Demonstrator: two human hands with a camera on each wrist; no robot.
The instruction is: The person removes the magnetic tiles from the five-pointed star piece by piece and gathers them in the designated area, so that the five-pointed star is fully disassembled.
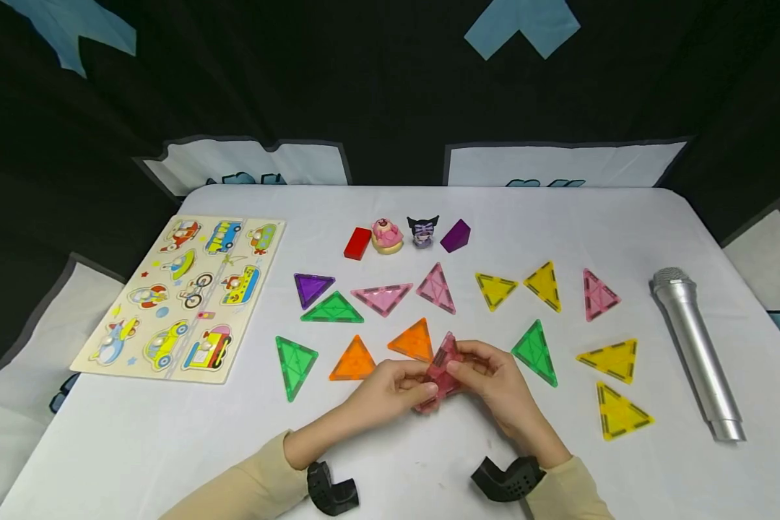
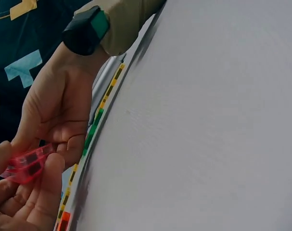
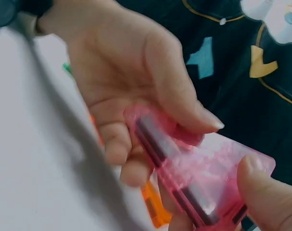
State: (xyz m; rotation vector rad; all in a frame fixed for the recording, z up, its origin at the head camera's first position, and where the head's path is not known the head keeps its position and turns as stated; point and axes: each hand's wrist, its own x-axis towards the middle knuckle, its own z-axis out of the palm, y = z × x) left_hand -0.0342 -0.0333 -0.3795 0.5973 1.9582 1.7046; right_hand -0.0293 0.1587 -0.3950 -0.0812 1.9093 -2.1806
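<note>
Both hands hold pink translucent magnetic tiles (image 1: pixel 443 368) just above the table, near its front middle. My left hand (image 1: pixel 390 390) pinches the lower left part between thumb and fingers. At the upper right, my right hand (image 1: pixel 494 375) grips the other end, thumb on top. The left wrist view shows two pink layers (image 2: pixel 29 163) close together, partly covered by fingers. In the right wrist view dark magnet bars show along the edge of the pink piece (image 3: pixel 198 178). Just behind the hands lie two orange triangle tiles (image 1: pixel 412 340), and a green triangle tile (image 1: pixel 536 354) lies right of the right hand.
Several yellow (image 1: pixel 614 360), pink (image 1: pixel 435 289), green (image 1: pixel 295 367) and purple (image 1: pixel 313 289) triangle tiles lie around. A wooden picture puzzle board (image 1: pixel 188 296) is at left, a silver microphone (image 1: pixel 698 354) at right. Small figures (image 1: pixel 387 236) and two blocks (image 1: pixel 357 243) stand at the back.
</note>
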